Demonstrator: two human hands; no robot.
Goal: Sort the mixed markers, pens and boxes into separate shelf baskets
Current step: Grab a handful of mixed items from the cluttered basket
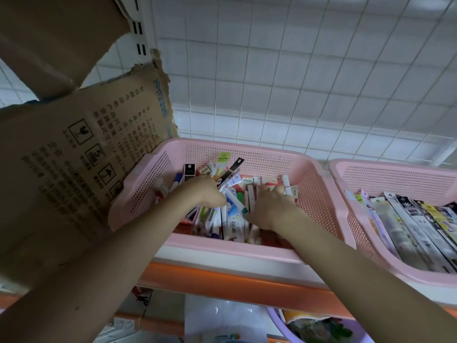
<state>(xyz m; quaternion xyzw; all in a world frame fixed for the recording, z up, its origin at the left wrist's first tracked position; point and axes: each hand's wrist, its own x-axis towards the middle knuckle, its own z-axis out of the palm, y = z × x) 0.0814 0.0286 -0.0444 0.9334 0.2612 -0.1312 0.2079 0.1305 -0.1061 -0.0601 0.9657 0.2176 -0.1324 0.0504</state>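
Edges first: my left hand [197, 191] and my right hand [268, 206] are both down inside the pink perforated plastic basket [247, 154], reaching in over its near rim, with the side walls rising close on either side of my wrists. Free room lies mainly above the pile and toward the back wall of the basket. A torn brown cardboard sheet printed with black text [74, 157] leans against the basket's left side. A second pink perforated basket [395, 177] stands just beside the first on the right, filled with long flat packaged pens [405, 226] lying side by side.

Both baskets sit on a shelf with an orange front edge [235, 285], before a white tiled wall [296, 70]. Below the shelf, a purple plastic tub [279, 325] is partly visible.

The jumbled heap of white-bodied markers, pens and small boxes [230, 214] fills the first basket, with coloured caps and printed labels showing. My left fingers are curled down into the heap; whether they have closed on anything I cannot tell. My right fingers lie bent over the markers, their tips hidden, so their hold is also unclear.
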